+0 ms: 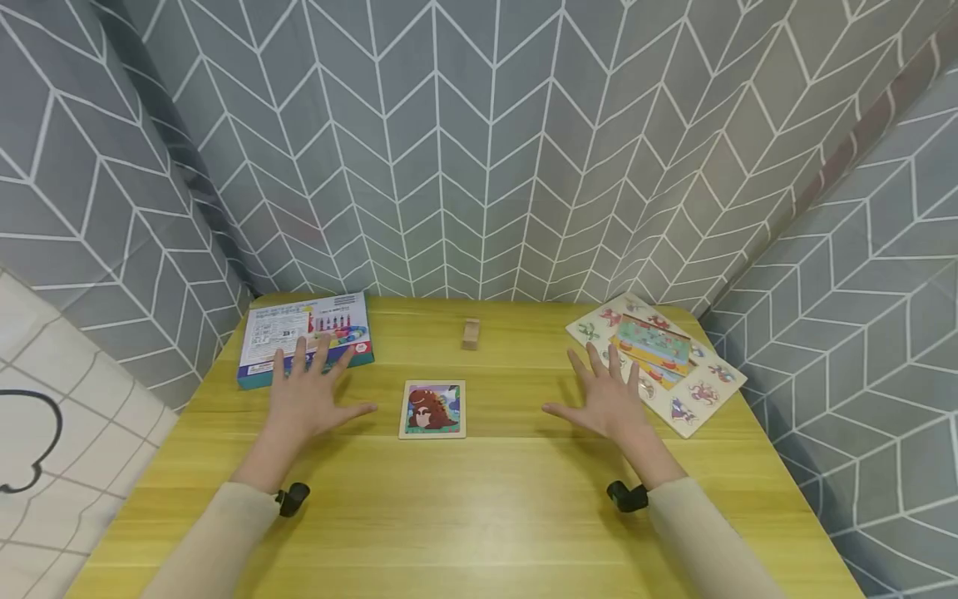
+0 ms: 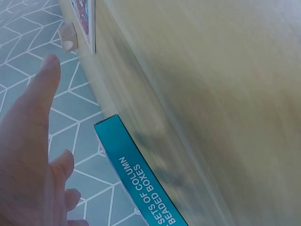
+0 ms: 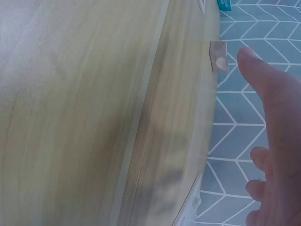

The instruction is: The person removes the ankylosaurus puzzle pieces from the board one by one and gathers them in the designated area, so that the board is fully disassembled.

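Observation:
My left hand point(image 1: 303, 399) hovers with spread fingers in front of a teal-edged box point(image 1: 258, 341) at the table's back left. My right hand point(image 1: 602, 399) is also spread, holding nothing, beside a pale board with small printed figures point(image 1: 684, 412). Between the two hands lies a small framed dinosaur picture puzzle point(image 1: 432, 409). Behind it, near the back edge, is a small wooden block point(image 1: 470, 334). The left wrist view shows lettering on the side of the teal box point(image 2: 136, 176); the thumb is apart from it.
On the pale board lie colourful picture cards point(image 1: 651, 343), partly overlapping. A patterned grey curtain point(image 1: 464, 150) hangs right behind the yellow wooden table point(image 1: 479, 516) and along its right side. A black device point(image 1: 293, 499) is strapped at each wrist.

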`<action>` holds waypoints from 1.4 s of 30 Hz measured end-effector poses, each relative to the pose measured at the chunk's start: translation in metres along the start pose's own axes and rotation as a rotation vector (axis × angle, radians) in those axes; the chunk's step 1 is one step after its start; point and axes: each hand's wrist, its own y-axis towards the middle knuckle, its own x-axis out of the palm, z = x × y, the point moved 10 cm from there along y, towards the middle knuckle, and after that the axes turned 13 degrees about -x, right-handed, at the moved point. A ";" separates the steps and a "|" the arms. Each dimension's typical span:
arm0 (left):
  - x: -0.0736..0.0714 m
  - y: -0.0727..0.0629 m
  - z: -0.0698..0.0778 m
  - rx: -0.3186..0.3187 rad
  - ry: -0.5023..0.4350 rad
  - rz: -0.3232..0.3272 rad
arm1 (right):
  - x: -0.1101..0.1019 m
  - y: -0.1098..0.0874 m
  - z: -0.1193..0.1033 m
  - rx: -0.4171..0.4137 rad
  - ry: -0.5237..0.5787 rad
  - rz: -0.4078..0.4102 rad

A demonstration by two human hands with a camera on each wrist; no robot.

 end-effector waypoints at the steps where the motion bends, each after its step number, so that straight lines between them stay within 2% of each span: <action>1: 0.001 0.000 -0.001 0.000 0.007 0.006 | 0.000 0.001 0.000 -0.002 0.001 0.001; 11: 0.005 0.000 -0.007 -0.002 0.031 0.034 | 0.005 0.004 0.004 -0.001 -0.004 -0.001; 14: 0.006 0.001 -0.004 0.003 -0.010 0.032 | 0.011 0.009 0.003 -0.016 0.000 0.000; 17: 0.009 0.001 0.002 0.011 -0.096 0.004 | 0.019 0.019 -0.005 -0.043 0.028 0.003; 23: 0.024 0.001 0.023 0.040 -0.313 -0.098 | 0.032 0.045 -0.040 -0.112 0.193 0.042; 28: 0.038 0.002 0.035 0.068 -0.515 -0.126 | 0.046 0.069 -0.080 -0.198 0.400 0.094; 30: 0.044 0.002 0.040 0.084 -0.559 -0.132 | 0.052 0.077 -0.096 -0.240 0.452 0.103; 33: 0.051 0.001 0.047 0.123 -0.573 -0.141 | 0.058 0.086 -0.117 -0.315 0.501 0.113; 38: 0.067 0.001 0.056 0.170 -0.568 -0.197 | 0.062 0.097 -0.148 -0.435 0.537 0.164; 42: 0.071 0.000 0.060 0.208 -0.572 -0.228 | 0.067 0.103 -0.169 -0.501 0.581 0.181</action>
